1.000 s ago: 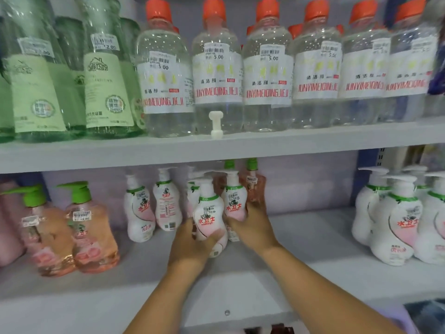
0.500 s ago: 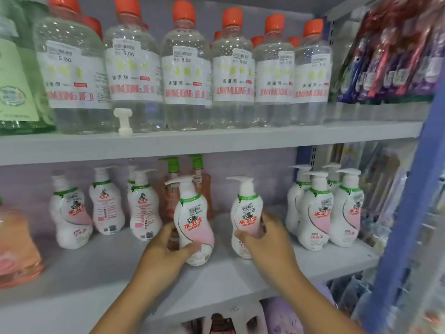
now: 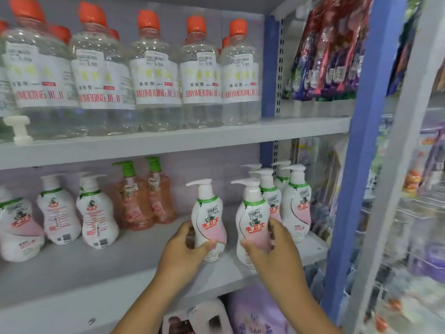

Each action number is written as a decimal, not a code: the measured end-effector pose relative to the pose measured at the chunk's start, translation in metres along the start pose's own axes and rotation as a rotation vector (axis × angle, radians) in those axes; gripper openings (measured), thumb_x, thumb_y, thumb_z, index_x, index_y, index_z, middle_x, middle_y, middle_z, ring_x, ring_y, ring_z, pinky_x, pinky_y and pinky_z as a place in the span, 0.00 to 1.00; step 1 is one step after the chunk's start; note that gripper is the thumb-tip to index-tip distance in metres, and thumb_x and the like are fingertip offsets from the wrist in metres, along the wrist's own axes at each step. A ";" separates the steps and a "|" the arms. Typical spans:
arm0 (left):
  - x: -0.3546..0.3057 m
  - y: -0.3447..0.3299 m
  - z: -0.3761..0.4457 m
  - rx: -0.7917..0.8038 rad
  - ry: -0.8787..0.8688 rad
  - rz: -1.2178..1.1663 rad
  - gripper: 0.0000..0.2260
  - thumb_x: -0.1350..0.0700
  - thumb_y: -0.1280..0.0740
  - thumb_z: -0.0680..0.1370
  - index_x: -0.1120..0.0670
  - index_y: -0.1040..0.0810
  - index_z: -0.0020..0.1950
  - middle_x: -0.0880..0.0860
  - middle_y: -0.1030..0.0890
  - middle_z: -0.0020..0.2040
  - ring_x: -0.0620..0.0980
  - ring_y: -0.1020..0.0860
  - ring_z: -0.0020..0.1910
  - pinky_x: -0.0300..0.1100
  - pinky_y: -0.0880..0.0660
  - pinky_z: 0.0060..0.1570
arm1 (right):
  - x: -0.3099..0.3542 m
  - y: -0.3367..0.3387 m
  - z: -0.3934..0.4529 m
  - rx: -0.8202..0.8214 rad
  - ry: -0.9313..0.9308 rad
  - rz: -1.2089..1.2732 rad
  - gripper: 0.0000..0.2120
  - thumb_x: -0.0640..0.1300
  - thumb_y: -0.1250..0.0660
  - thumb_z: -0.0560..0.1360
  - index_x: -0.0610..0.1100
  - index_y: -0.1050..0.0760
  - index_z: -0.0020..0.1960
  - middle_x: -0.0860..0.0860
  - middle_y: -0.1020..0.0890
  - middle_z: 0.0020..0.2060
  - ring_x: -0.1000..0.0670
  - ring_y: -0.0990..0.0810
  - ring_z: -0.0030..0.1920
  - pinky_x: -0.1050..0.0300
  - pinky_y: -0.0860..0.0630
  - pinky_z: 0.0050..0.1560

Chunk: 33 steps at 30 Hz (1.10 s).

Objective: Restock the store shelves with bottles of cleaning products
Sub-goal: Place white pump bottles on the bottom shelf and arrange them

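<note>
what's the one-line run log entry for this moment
left hand grips white pump bottle | right hand grips second white pump bottle | both upright on lower shelf | near right-end white group

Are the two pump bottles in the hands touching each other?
Apart. The head view shows bare shelf between the left bottle and the right bottle.

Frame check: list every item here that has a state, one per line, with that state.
Left hand: grips the left white pump bottle, upright on the lower shelf.
Right hand: grips the right white pump bottle, upright, beside the white group at the shelf's right end.
Orange pump bottles: upright, at the back.
Clear orange-capped bottles: upright, capped, upper shelf.
</note>
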<state>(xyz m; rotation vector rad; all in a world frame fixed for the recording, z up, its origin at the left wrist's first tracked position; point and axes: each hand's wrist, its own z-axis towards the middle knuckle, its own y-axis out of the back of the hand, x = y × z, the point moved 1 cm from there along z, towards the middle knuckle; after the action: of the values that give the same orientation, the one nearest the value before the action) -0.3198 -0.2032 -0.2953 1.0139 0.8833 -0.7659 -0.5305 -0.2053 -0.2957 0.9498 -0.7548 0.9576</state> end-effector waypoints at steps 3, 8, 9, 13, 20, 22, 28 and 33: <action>-0.005 -0.006 0.005 -0.008 -0.007 0.019 0.20 0.53 0.22 0.72 0.40 0.25 0.60 0.40 0.16 0.52 0.41 0.19 0.50 0.38 0.23 0.48 | 0.000 -0.006 0.000 -0.014 0.063 -0.117 0.31 0.55 0.24 0.70 0.53 0.31 0.70 0.58 0.29 0.59 0.54 0.27 0.62 0.56 0.26 0.60; -0.004 0.004 0.011 0.005 0.039 0.020 0.17 0.55 0.26 0.76 0.40 0.26 0.60 0.40 0.17 0.51 0.40 0.19 0.50 0.29 0.27 0.42 | 0.011 -0.036 0.009 0.016 0.081 -0.151 0.30 0.53 0.26 0.73 0.48 0.33 0.70 0.54 0.29 0.64 0.52 0.29 0.65 0.61 0.33 0.57; -0.003 0.008 0.013 0.009 0.047 0.018 0.17 0.56 0.27 0.77 0.41 0.26 0.61 0.40 0.17 0.51 0.39 0.19 0.50 0.27 0.28 0.41 | 0.013 -0.043 0.011 0.011 0.078 -0.139 0.28 0.52 0.26 0.74 0.48 0.34 0.70 0.54 0.29 0.64 0.52 0.29 0.65 0.61 0.33 0.56; 0.005 0.018 0.015 0.034 0.061 0.012 0.18 0.56 0.27 0.78 0.42 0.24 0.64 0.42 0.15 0.54 0.39 0.18 0.51 0.33 0.23 0.50 | 0.017 -0.061 0.019 -0.015 0.040 -0.092 0.29 0.52 0.28 0.76 0.50 0.36 0.72 0.54 0.27 0.66 0.51 0.27 0.66 0.57 0.27 0.58; 0.014 0.013 0.012 -0.053 0.051 -0.011 0.15 0.56 0.28 0.78 0.42 0.25 0.61 0.41 0.17 0.51 0.37 0.20 0.48 0.31 0.26 0.44 | 0.022 -0.060 0.020 -0.012 0.007 -0.483 0.33 0.67 0.40 0.77 0.55 0.43 0.76 0.59 0.27 0.67 0.53 0.23 0.64 0.55 0.30 0.44; 0.016 0.013 0.013 -0.059 0.055 -0.023 0.15 0.57 0.28 0.78 0.42 0.25 0.60 0.41 0.17 0.51 0.37 0.20 0.47 0.33 0.23 0.46 | 0.021 -0.059 0.019 -0.014 0.016 -0.520 0.32 0.68 0.41 0.77 0.56 0.43 0.75 0.59 0.26 0.66 0.54 0.23 0.63 0.55 0.29 0.45; 0.019 0.013 0.014 -0.052 0.037 -0.039 0.17 0.55 0.27 0.77 0.43 0.25 0.64 0.40 0.17 0.53 0.36 0.20 0.48 0.28 0.28 0.42 | 0.027 -0.042 0.013 0.017 0.058 -0.583 0.28 0.67 0.42 0.78 0.57 0.38 0.74 0.59 0.33 0.68 0.54 0.23 0.59 0.56 0.29 0.43; 0.025 0.015 0.013 -0.007 0.046 -0.060 0.15 0.55 0.28 0.78 0.44 0.23 0.63 0.44 0.16 0.53 0.41 0.18 0.49 0.32 0.25 0.45 | 0.076 0.008 0.048 -0.146 0.495 -0.449 0.21 0.58 0.32 0.76 0.49 0.24 0.65 0.54 0.21 0.57 0.51 0.24 0.58 0.57 0.27 0.53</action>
<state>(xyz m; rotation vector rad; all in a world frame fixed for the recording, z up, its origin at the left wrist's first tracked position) -0.2927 -0.2134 -0.3086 1.0053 0.9587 -0.7920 -0.5137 -0.2216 -0.2082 0.6726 -0.1743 0.6862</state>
